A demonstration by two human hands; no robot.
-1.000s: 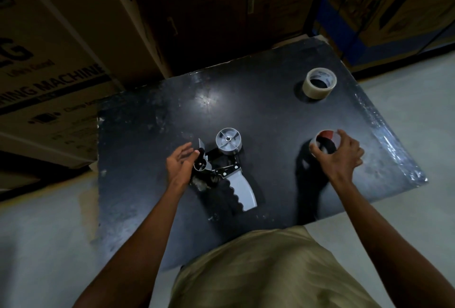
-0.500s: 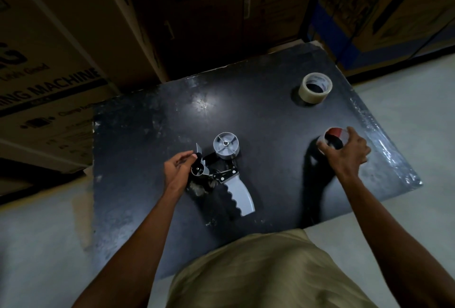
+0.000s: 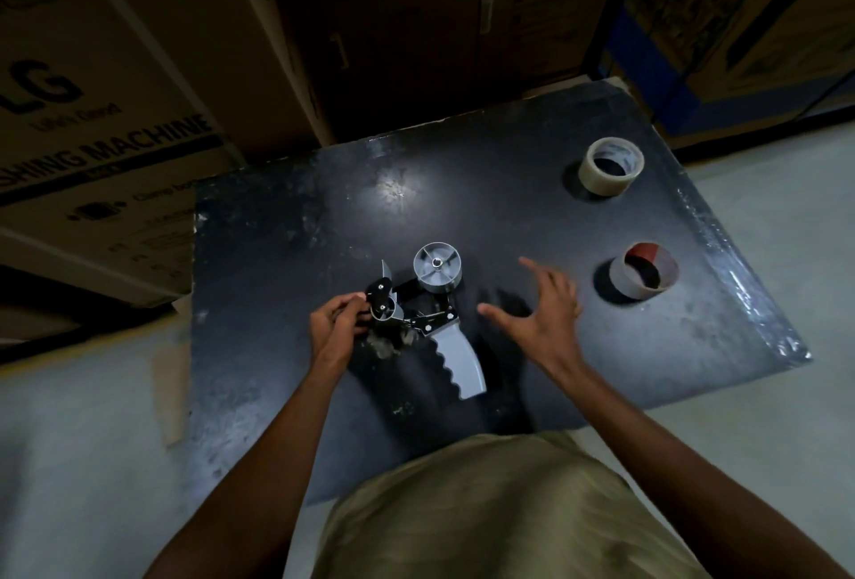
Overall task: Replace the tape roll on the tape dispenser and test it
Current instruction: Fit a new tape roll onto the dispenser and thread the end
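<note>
Left hand [image 3: 334, 329] pinching front roller end of tape dispenser [image 3: 423, 310], lying on its side mid black table [image 3: 287, 245], spool hub bare. Right hand [image 3: 539, 310] spread wide, holding nothing, hovering just right of dispenser. Spent core [image 3: 644, 271] further right, near table's right edge; fresh clear tape roll [image 3: 610, 166] beyond, toward far right corner. Bare tabletop behind dispenser

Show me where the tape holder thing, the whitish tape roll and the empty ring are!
tape dispenser [image 3: 458, 365]: head view, on its grey wavy handle.
whitish tape roll [image 3: 601, 183]: head view, on its outer side wall.
empty ring [image 3: 629, 284]: head view, on its grey outer wall.
</note>
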